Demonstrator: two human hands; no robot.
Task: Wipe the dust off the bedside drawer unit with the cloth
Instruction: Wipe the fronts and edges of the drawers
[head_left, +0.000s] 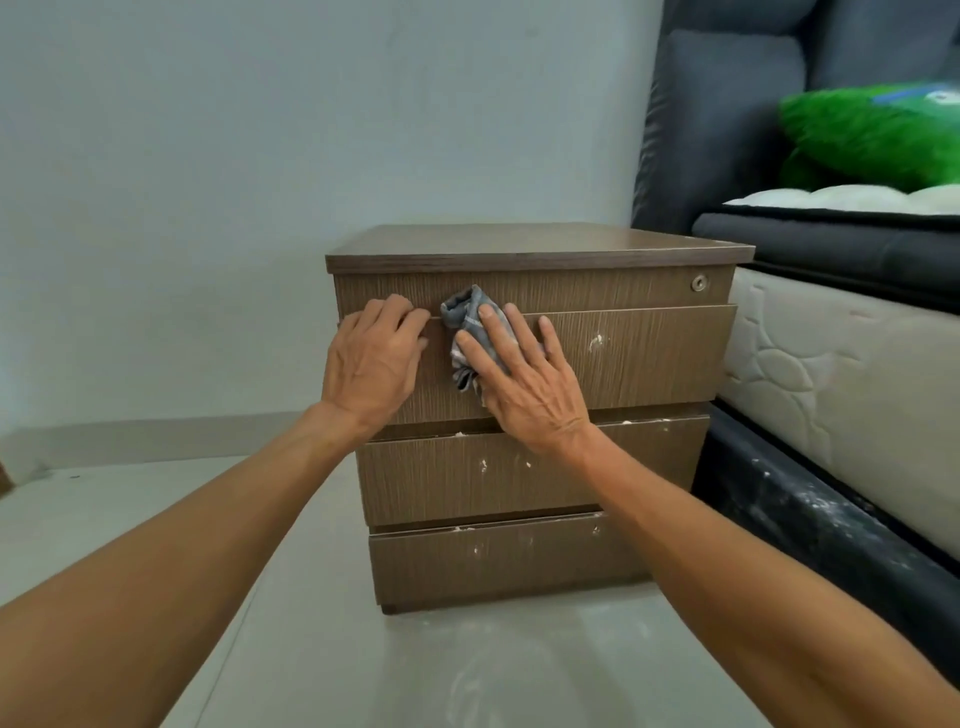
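Note:
A brown wood-grain bedside drawer unit (623, 364) with three drawers stands on the floor against the wall. The top drawer sticks out a little, and white specks mark the drawer fronts. My right hand (524, 384) lies flat on a crumpled grey cloth (467, 317) and presses it against the top drawer's front, near its upper edge. My left hand (371, 358) curls its fingers over the top edge of that drawer at its left end, just beside the cloth.
A bed with a white quilted mattress (831, 374) and dark frame stands right next to the unit. A green pillow (872, 135) lies on it by the grey headboard. A pale wall is behind, and a light tiled floor (363, 665) with dust smears lies in front.

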